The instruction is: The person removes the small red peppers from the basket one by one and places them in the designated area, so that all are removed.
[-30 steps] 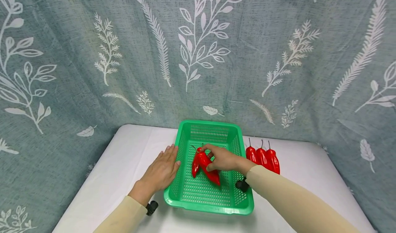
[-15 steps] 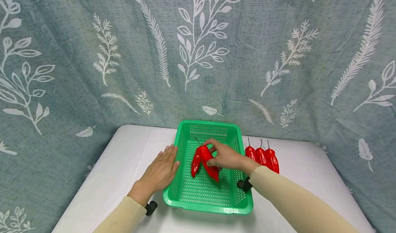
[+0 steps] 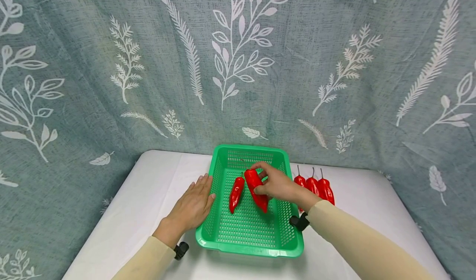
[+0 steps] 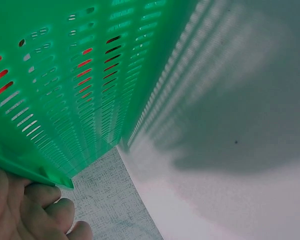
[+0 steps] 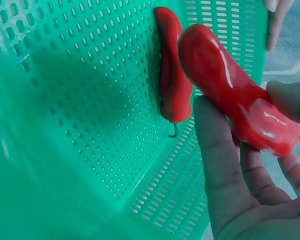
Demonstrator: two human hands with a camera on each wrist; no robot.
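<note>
My right hand (image 3: pixel 279 185) holds a glossy red pepper (image 3: pixel 255 189) over the inside of a green plastic basket (image 3: pixel 249 249). In the right wrist view, thumb and fingers grip this pepper (image 5: pixel 240 95) near its stem end, its tip pointing away from the palm. A second red pepper (image 3: pixel 236 194) lies on the basket floor, left of the held one and apart from it. My left hand (image 3: pixel 191 203) rests with straight fingers along the basket's left rim. In the left wrist view its fingers (image 4: pixel 45 212) touch the rim edge; part of that hand is cut off.
Three more red peppers (image 3: pixel 312 185) lie side by side on the white table (image 3: pixel 357 222), right of the basket and partly behind my right forearm. A grey-green curtain (image 3: pixel 253 98) with white leaf prints stands behind the table and along its sides.
My right hand has shifted slightly right and back, lifting its pepper away from the one in the basket, so the two now lie apart. The left hand stays put.
</note>
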